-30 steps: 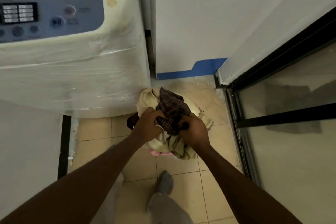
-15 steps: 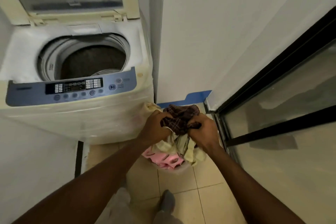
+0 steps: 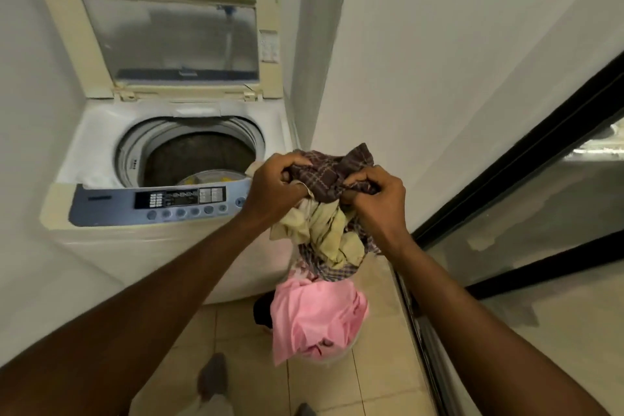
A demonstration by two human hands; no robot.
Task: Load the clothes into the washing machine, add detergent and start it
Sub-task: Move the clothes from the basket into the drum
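Two hands [image 3: 324, 192], clothes bundle [image 3: 324, 246] hanging vertically

You stand on a beige tiled floor [image 3: 378, 378] with thin dark grout lines. To your right runs a glass sliding door [image 3: 540, 246] in a black frame [image 3: 513, 159], its metal track [image 3: 425, 341] meeting the tiles. A plain white wall [image 3: 439, 61] rises ahead of you, and a white corner pillar [image 3: 320, 27] stands to its left. Your grey-socked foot [image 3: 212, 378] shows at the bottom edge.
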